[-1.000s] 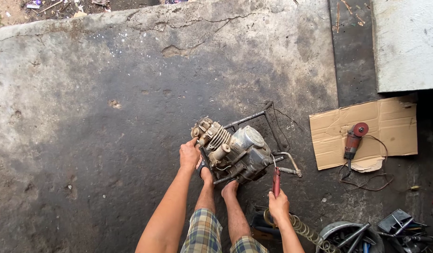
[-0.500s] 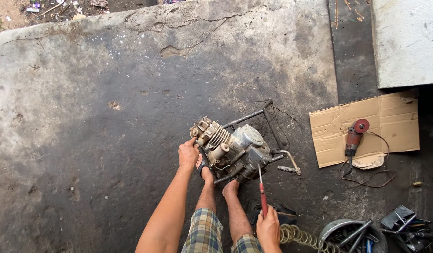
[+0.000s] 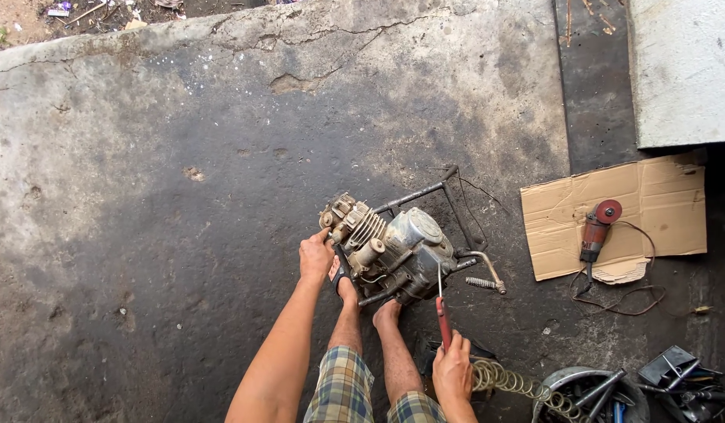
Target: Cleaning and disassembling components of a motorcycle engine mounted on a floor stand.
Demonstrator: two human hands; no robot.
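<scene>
A small grey motorcycle engine (image 3: 398, 249) sits on the stained concrete floor, with its finned cylinder pointing up-left and black bars sticking out behind it. My left hand (image 3: 315, 257) rests against the cylinder end of the engine. My right hand (image 3: 453, 372) grips a red-handled screwdriver (image 3: 442, 309), whose metal tip touches the engine's right lower side. Both of my bare feet (image 3: 369, 301) press against the engine's near side.
A red angle grinder (image 3: 594, 228) lies on a cardboard sheet (image 3: 652, 204) to the right, its cable trailing on the floor. A coiled spring hose (image 3: 515, 384), a round metal part and several dark tools lie at the lower right. A pale slab (image 3: 680, 70) fills the upper right.
My right hand has dropped lower and drawn back toward me, swinging the screwdriver from beside the kick lever to the engine's right side. My left hand stays on the cylinder.
</scene>
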